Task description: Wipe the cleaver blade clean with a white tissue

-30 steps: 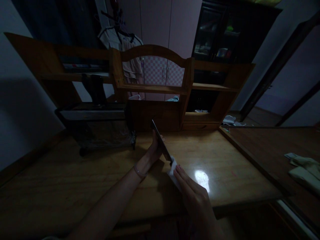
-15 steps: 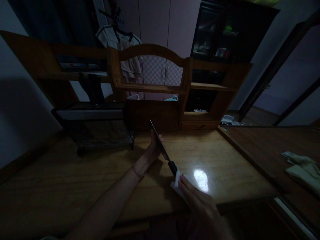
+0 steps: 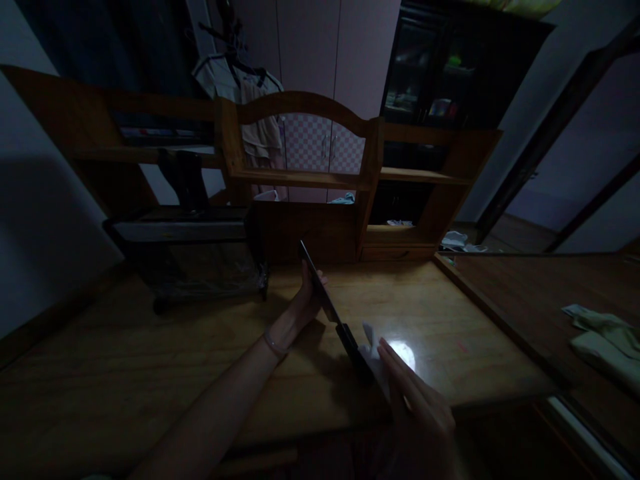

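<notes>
A knife (image 3: 327, 303) with a wide blade and a black handle (image 3: 354, 348) is held tilted above the desk, seen nearly edge-on. My left hand (image 3: 307, 293) is closed around the blade, its fingertips showing past the far side. My right hand (image 3: 415, 393) pinches a white tissue or cloth (image 3: 373, 350) at the right side of the handle. The fingers cover part of the white piece, and I cannot tell whether it touches the handle.
Below lies a light wooden desk (image 3: 210, 373). A black-framed, plastic-wrapped appliance (image 3: 200, 267) stands at the back left, before a wooden shelf unit (image 3: 300, 177). To the right is a brown surface (image 3: 520, 287) with a pale green cloth (image 3: 607, 347) on it.
My right hand and the white piece have moved right and slightly back from the handle, uncovering more of its lower end. The left hand and knife have stayed almost still.
</notes>
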Demonstrator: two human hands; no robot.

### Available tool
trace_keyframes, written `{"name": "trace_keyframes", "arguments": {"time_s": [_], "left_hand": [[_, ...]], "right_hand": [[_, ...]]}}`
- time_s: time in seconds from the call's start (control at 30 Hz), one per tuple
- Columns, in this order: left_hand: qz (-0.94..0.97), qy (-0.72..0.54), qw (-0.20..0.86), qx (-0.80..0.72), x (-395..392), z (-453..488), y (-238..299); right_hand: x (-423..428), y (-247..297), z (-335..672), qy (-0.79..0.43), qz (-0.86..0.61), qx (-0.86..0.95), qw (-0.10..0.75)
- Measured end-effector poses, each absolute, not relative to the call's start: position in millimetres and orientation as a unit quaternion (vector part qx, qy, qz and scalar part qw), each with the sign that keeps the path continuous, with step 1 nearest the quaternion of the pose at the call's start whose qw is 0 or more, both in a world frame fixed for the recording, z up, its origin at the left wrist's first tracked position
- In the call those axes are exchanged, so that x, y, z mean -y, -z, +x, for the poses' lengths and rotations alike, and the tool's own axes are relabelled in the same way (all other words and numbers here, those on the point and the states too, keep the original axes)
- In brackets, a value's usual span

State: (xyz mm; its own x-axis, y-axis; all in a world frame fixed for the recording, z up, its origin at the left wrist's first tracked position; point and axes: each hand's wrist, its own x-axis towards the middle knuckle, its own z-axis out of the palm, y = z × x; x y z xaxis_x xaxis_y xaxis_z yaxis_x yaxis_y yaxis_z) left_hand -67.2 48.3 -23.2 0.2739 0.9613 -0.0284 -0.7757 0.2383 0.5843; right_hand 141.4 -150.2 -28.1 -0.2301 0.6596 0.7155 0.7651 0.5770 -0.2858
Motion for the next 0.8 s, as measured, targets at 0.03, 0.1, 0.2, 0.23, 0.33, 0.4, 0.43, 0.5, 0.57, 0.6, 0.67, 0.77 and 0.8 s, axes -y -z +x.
{"name": "trace_keyframes", "arguments": {"time_s": [0.03, 0.1, 0.2, 0.23, 0.33, 0.4, 0.43, 0.5, 0.57, 0.6, 0.67, 0.77, 0.8], "left_hand": [[0.234, -0.572, 0.759, -0.207, -48, -67, 23], [0.228, -0.572, 0.756, -0.220, -49, -67, 23], [0.226, -0.572, 0.759, -0.214, -49, -67, 23], [0.224, -0.574, 0.758, -0.213, -49, -67, 23], [0.213, -0.586, 0.748, -0.227, -48, -66, 22], [0.207, -0.586, 0.747, -0.236, -47, -66, 20], [0.205, -0.584, 0.749, -0.237, -46, -66, 20], [0.202, -0.583, 0.750, -0.238, -46, -65, 18], [0.199, -0.587, 0.749, -0.235, -46, -65, 17], [0.199, -0.588, 0.749, -0.232, -46, -65, 17], [0.203, -0.586, 0.752, -0.224, -46, -66, 17], [0.210, -0.582, 0.757, -0.210, -46, -67, 19], [0.213, -0.580, 0.759, -0.206, -46, -67, 20]], "right_hand": [[148, 24, 137, 0.058, -0.456, 0.780, 0.424], [141, 17, 124, 0.046, -0.452, 0.784, 0.422], [127, 13, 105, 0.064, -0.417, 0.803, 0.421], [123, 14, 100, 0.071, -0.406, 0.810, 0.418], [113, 18, 92, 0.087, -0.391, 0.821, 0.408], [111, 21, 92, 0.101, -0.380, 0.822, 0.412], [112, 22, 94, 0.108, -0.372, 0.823, 0.415], [114, 23, 97, 0.119, -0.358, 0.826, 0.418], [117, 22, 101, 0.123, -0.352, 0.833, 0.410], [119, 23, 103, 0.123, -0.351, 0.836, 0.404], [122, 24, 107, 0.120, -0.349, 0.843, 0.392], [125, 27, 112, 0.116, -0.347, 0.851, 0.377], [126, 29, 113, 0.115, -0.347, 0.853, 0.372]]}}
